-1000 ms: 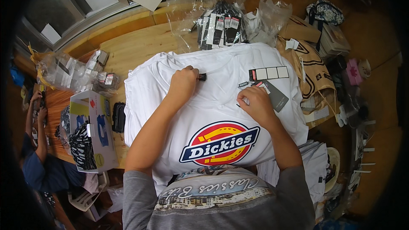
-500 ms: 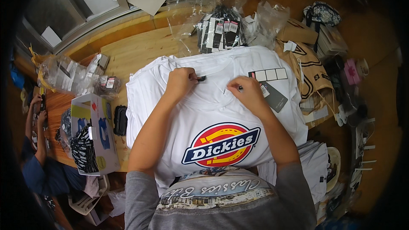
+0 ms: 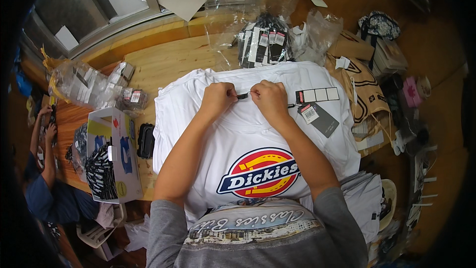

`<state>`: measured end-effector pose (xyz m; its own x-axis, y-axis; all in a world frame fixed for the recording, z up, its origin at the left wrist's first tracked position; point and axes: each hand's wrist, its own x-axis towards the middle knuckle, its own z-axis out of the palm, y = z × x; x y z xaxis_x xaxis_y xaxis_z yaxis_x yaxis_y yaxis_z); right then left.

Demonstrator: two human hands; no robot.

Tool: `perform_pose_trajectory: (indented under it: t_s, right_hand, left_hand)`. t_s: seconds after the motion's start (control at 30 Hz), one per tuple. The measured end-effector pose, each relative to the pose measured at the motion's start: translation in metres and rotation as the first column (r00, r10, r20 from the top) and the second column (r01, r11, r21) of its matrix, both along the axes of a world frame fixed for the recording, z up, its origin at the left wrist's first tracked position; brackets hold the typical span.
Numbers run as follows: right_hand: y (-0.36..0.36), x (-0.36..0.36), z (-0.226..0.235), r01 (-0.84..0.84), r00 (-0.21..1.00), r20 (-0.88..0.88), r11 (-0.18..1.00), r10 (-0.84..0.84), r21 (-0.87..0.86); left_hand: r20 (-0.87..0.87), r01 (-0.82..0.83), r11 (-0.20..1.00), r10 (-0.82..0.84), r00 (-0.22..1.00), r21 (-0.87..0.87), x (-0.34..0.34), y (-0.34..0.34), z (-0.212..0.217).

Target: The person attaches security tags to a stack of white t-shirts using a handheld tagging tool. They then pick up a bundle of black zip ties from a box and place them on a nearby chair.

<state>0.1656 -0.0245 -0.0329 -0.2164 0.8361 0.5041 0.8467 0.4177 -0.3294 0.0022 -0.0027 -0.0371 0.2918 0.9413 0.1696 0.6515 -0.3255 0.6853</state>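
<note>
A white T-shirt (image 3: 258, 139) with a round red, yellow and blue print lies flat on a wooden table (image 3: 168, 64), on top of a stack of white shirts. My left hand (image 3: 218, 98) and my right hand (image 3: 270, 98) meet at the shirt's collar. Both pinch a small black piece (image 3: 242, 96) between their fingertips. A dark grey hang tag (image 3: 318, 118) on a thin string lies on the shirt just right of my right hand, beside a black strip with white squares (image 3: 317, 95).
A pile of black-and-white tags (image 3: 263, 44) in clear plastic sits beyond the shirt. Bags of tags (image 3: 84, 84) and an open white box (image 3: 111, 154) stand at left, with a small black pouch (image 3: 146, 140). Another person sits at far left (image 3: 44, 168). Brown bags (image 3: 362, 84) lie at right.
My right hand has moved left from the grey hang tag to the collar, meeting my left hand at the small black piece. The left hand stays at the collar.
</note>
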Motion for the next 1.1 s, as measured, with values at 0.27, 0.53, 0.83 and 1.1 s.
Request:
perform_pose_trajectory:
  t_s: [0.27, 0.53, 0.83, 1.1]
  right_hand:
    - [0.001, -0.003, 0.008, -0.004, 1.000, -0.002, 1.000, 0.004, 0.009]
    - [-0.001, -0.008, 0.001, -0.037, 0.998, 0.060, 0.998, 0.034, 0.054]
    - [-0.006, -0.009, -0.017, -0.218, 0.861, -0.497, 0.801, -0.111, -0.557]
    - [0.008, 0.007, -0.003, -0.773, 0.493, -0.724, 0.139, -0.482, -0.619]
  left_hand:
    - [0.129, 0.007, 0.960, 0.031, 0.991, -0.281, -0.009, 0.012, 0.000]
    - [0.181, 0.043, 0.960, 0.008, 0.983, -0.278, -0.010, 0.014, -0.004]
    - [0.193, 0.067, 0.971, -0.022, 0.981, -0.230, -0.008, 0.011, -0.009]
    - [0.208, 0.103, 0.971, -0.057, 0.976, -0.216, -0.003, 0.005, 0.001]
